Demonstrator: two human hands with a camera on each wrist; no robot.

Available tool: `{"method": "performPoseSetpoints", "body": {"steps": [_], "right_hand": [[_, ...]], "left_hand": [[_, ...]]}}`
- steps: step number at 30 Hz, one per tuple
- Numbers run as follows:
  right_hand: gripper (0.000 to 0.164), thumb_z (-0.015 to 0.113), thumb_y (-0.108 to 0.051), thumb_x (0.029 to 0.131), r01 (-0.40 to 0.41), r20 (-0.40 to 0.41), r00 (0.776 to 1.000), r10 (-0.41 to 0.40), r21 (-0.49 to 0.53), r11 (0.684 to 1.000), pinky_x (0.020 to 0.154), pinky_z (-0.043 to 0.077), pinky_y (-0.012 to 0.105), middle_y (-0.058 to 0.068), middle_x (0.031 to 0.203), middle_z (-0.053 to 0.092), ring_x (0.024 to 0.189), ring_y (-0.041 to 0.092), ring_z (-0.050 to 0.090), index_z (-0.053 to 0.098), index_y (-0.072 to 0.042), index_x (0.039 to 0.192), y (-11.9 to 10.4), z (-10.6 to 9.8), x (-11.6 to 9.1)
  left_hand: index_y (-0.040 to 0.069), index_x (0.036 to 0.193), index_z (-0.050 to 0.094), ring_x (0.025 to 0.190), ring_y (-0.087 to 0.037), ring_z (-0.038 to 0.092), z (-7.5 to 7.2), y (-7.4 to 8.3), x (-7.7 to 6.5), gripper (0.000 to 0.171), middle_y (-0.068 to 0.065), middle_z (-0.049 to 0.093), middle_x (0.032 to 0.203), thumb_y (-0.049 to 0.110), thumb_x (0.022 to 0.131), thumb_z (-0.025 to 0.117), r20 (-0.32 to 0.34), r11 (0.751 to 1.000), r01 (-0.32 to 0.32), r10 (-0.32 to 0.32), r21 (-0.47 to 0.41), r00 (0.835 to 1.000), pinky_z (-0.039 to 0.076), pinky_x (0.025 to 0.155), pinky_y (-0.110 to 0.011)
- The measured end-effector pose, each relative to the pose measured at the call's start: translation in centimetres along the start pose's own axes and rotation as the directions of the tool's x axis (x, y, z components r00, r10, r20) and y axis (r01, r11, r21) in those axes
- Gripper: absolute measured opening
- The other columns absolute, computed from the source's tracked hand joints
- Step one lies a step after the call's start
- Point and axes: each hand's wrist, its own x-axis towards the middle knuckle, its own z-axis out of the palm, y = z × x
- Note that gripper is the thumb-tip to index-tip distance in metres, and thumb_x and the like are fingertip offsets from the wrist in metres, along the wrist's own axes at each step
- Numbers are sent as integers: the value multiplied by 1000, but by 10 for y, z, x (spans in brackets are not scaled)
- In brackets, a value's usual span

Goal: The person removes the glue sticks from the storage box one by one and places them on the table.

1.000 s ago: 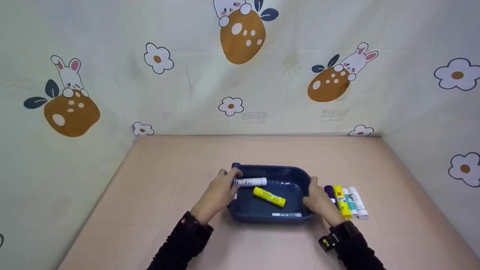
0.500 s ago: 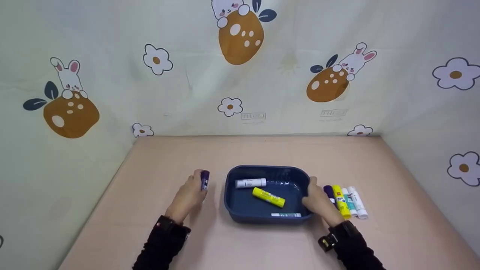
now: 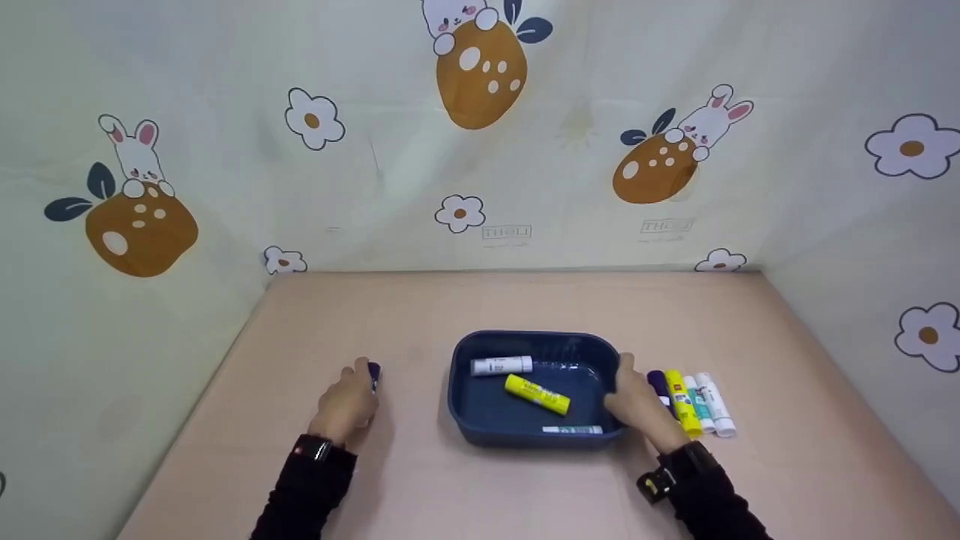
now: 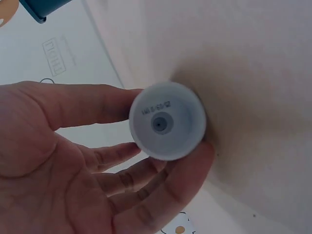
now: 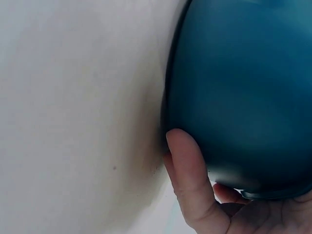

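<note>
Left of the basin, low over the table, my left hand (image 3: 346,405) holds a glue stick with a dark purple cap (image 3: 374,373). In the left wrist view the round white base of the glue stick (image 4: 168,122) faces the camera, between thumb and fingers. My right hand (image 3: 637,397) grips the right end of a dark blue basin (image 3: 480,429), its fingers at the rim. The right wrist view shows the basin's outer wall (image 5: 243,97) against that hand. Inside the basin lie a white glue stick (image 3: 501,366), a yellow one (image 3: 538,395) and a white-and-teal one (image 3: 572,430).
Right of the basin, several glue sticks lie side by side: a purple-capped one (image 3: 658,384), a yellow one (image 3: 683,405), a teal one (image 3: 700,406) and a white one (image 3: 718,406). A patterned cloth wall (image 3: 375,202) stands behind the pinkish table (image 3: 525,300).
My left hand has moved left from over the basin with the purple-capped glue stick, and come down toward the table. The right hand and the basin have stayed in place.
</note>
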Motion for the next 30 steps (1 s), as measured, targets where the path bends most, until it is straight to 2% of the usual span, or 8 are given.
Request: {"method": "performPoseSetpoints", "body": {"steps": [6,12,18,20,23,26,30], "right_hand": [[67,51,4,76,11,-2,1000,-11,6,1000,68,49,39,40,119,48,84,32,55,18,11,133,-1,0,0],[65,51,5,75,25,-7,1000,-25,15,1000,66,48,38,41,116,49,81,32,55,19,11,131,-1,-1,-1],[68,50,5,77,5,12,1000,-5,2,1000,66,49,37,43,121,45,85,33,56,15,13,134,-2,-1,1],[68,50,4,77,7,13,1000,-7,0,1000,66,50,37,43,121,45,85,33,56,15,14,134,-2,-1,1],[67,51,5,76,19,10,1000,-19,5,1000,65,50,37,42,119,46,83,33,56,16,14,133,-1,-1,0],[68,50,5,75,24,4,1000,-24,14,1000,65,49,37,42,118,47,83,33,56,16,14,133,-1,-1,0],[69,50,5,75,26,0,1000,-26,20,999,64,49,36,43,119,47,83,33,56,15,14,134,0,-1,0]], "left_hand": [[-7,133,31,83,-40,57,0,-2,0,57,-32,49,112,-2,80,52,-3,1000,-16,16,10,1000,48,72,-52],[-7,138,25,79,-37,55,-4,0,-2,64,-35,44,117,-1,80,52,24,1000,-4,5,-14,1000,48,70,-49],[-7,138,25,94,-45,52,-9,8,-3,67,-36,38,121,0,78,54,25,1000,-3,3,-21,1000,46,76,-52],[-7,138,27,99,-47,49,-10,12,-2,66,-34,38,121,-1,78,55,0,1000,-15,15,-12,1000,46,76,-53],[-5,137,29,95,-41,48,-10,21,-2,64,-29,39,118,-4,78,55,-60,999,-50,49,-7,997,48,69,-46],[-4,136,32,90,-34,47,-10,32,-3,62,-24,41,114,-5,79,55,-130,995,-95,93,-5,987,45,64,-39],[-1,136,35,90,-31,47,-10,49,-6,60,-21,43,113,-2,80,55,-181,989,-150,145,-13,973,44,65,-38]]}}
